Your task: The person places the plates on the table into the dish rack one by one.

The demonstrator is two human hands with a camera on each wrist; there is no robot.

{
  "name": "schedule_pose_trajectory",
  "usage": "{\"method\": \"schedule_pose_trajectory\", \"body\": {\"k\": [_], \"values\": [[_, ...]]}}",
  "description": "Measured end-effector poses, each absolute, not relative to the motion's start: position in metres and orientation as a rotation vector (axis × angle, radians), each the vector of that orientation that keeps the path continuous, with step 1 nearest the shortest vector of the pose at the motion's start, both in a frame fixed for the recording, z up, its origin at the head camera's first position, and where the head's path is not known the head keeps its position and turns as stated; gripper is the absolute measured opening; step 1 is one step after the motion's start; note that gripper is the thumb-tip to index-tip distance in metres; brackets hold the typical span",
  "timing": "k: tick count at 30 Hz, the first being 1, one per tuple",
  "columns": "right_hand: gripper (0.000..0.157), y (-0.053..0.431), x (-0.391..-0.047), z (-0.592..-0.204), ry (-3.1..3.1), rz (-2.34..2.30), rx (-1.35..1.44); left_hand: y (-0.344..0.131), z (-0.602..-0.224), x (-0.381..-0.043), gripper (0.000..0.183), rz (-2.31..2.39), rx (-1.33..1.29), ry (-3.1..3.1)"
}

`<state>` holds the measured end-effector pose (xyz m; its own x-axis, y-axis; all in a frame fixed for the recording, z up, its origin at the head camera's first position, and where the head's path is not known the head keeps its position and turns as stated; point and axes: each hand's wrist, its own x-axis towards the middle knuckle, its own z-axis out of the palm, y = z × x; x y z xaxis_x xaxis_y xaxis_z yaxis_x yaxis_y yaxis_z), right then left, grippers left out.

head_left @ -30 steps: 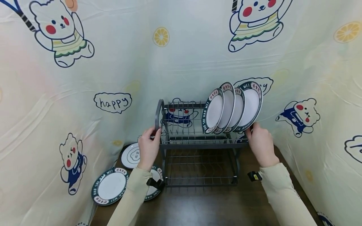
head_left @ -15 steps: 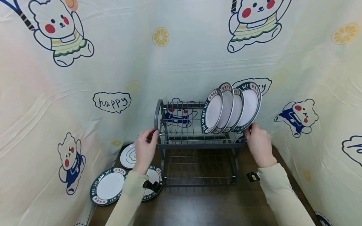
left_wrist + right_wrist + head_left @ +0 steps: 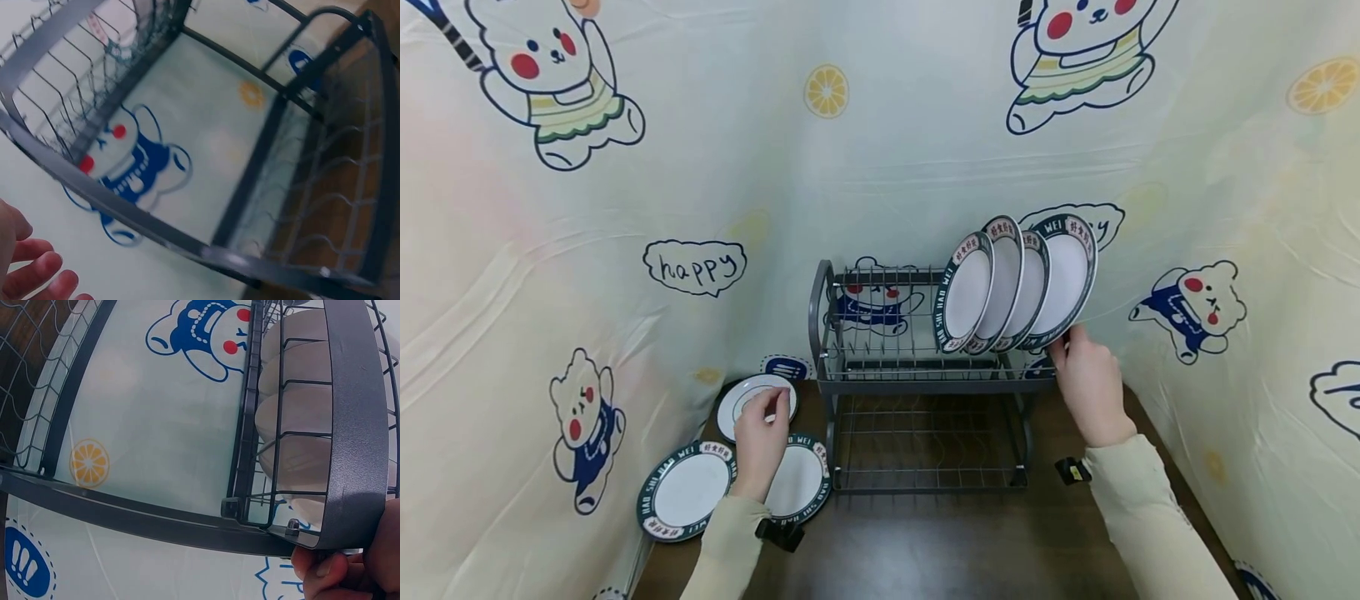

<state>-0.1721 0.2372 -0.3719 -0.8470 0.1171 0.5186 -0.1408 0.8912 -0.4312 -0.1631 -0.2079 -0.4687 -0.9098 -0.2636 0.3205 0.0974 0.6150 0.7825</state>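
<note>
A two-tier dark grey dish rack (image 3: pixel 925 387) stands on the brown table. Several white plates (image 3: pixel 967 293) with green patterned rims lean upright in the right part of its upper tier. My right hand (image 3: pixel 1092 387) grips the rack's right end; the right wrist view shows curled fingers (image 3: pixel 328 572) under the corner of the side frame (image 3: pixel 356 425). Left of the rack, my left hand (image 3: pixel 760 446) hovers over the plates with loosely bent fingers, holding nothing. In the left wrist view its fingers (image 3: pixel 37 269) are apart from the rack frame (image 3: pixel 125 212).
On the table to the left lie a smaller white plate (image 3: pixel 736 410) and two green-rimmed plates, one at the edge (image 3: pixel 688 492) and one beside the rack (image 3: pixel 797 483). Printed cloth (image 3: pixel 910 167) surrounds the table. Part of another patterned item (image 3: pixel 1255 579) shows at lower right.
My left hand has let go of the rack's left side frame and moved left and down, over the plates. The right hand stays on the rack, which looks unmoved.
</note>
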Motion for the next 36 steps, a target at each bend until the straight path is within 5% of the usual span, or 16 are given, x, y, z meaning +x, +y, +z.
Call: {"method": "schedule_pose_trajectory", "body": {"k": [36], "values": [[0.025, 0.236, -0.173, -0.373, -2.46, 0.613, 0.014, -0.265, -0.593, -0.118, 0.036, -1.345, 0.768, -2.595]]}}
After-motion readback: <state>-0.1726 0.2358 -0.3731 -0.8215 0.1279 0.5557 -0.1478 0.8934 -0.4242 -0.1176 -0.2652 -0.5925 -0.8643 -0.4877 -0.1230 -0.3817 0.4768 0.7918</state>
